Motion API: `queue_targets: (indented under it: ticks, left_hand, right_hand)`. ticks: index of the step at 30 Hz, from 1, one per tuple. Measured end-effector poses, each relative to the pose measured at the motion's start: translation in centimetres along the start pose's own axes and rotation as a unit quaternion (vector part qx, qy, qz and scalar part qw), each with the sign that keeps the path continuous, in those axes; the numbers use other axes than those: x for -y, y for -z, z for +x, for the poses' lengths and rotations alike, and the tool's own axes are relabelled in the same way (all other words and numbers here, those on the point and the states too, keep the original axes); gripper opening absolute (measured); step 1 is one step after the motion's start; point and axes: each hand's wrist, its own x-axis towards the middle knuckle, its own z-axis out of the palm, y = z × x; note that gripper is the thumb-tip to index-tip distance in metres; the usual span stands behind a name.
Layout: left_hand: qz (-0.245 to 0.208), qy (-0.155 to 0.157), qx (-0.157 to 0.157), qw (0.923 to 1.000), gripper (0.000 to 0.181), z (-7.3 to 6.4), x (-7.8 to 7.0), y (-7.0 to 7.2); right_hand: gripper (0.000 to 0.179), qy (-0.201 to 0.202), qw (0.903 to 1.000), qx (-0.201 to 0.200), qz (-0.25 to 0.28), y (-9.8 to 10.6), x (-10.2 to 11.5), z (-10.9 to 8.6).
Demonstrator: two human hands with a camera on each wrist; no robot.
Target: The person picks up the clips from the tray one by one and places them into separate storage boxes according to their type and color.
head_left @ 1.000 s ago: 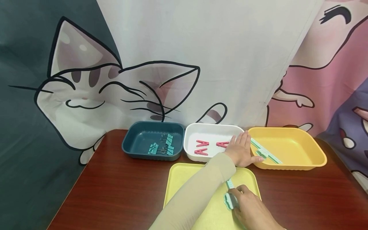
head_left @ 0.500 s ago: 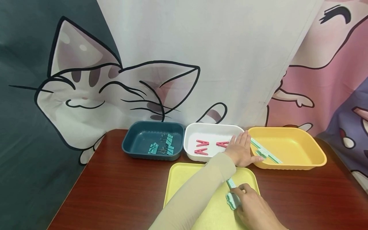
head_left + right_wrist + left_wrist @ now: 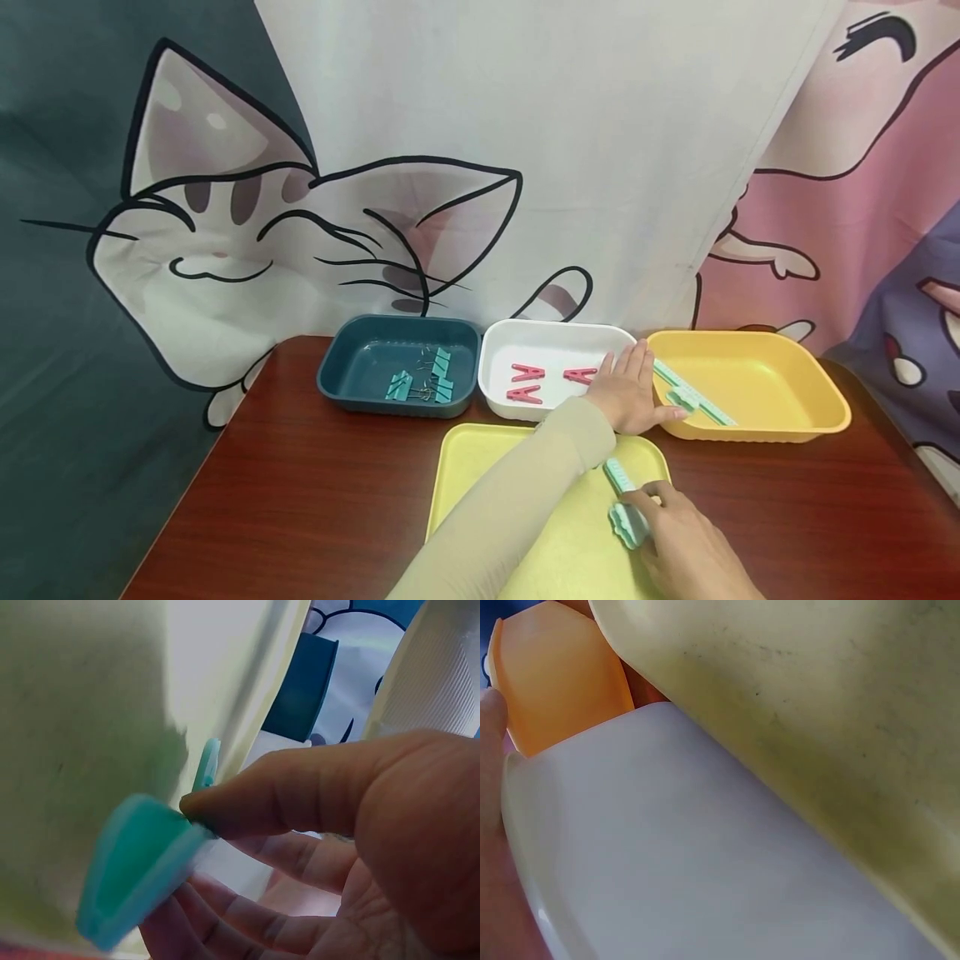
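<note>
My right hand pinches a mint-green ruler-like strip with a cloud-shaped slider, low over the pale yellow tray. In the right wrist view the thumb and fingers grip its green slider. Fingers spread and straight, my left hand rests across the neighbouring rims of the white bin and the yellow bin. A similar green strip lies in the yellow bin, near the left thumb. Pink clothespins lie in the white bin. My left sleeve hides part of the tray.
At the back left, a dark teal bin holds several teal binder clips. The bins stand in a row on a brown wooden table, with a printed cat curtain behind them.
My right hand and the mint-green strip have shifted a little to the right over the tray, so more of the strip shows beside my left sleeve. The left hand has stayed put.
</note>
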Motion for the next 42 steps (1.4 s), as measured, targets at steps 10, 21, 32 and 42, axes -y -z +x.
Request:
queue_targets:
  ticks: [10, 21, 32, 42]
  left_hand:
    - [0.000, 0.000, -0.007, 1.0000, 0.101, -0.1, 0.0, -0.1]
    - [0.003, -0.007, -0.018, 0.9998, 0.099, -0.8, 0.0, 0.4]
    - [0.000, 0.005, 0.009, 0.9999, 0.102, 0.7, 0.0, -0.5]
    - [-0.003, -0.005, -0.011, 0.9999, 0.100, -0.5, 0.1, 0.1]
  right_hand:
    - [0.048, -0.010, 0.9999, 0.000, -0.007, 0.7, -0.7, -0.4]
    - [0.048, -0.015, 0.9996, -0.021, -0.015, 1.5, -2.3, -0.9]
    - [0.048, -0.018, 0.9988, -0.040, -0.020, 1.9, -3.6, -1.4]
    - [0.050, -0.031, 0.9982, -0.045, -0.025, 2.2, -5.0, -1.9]
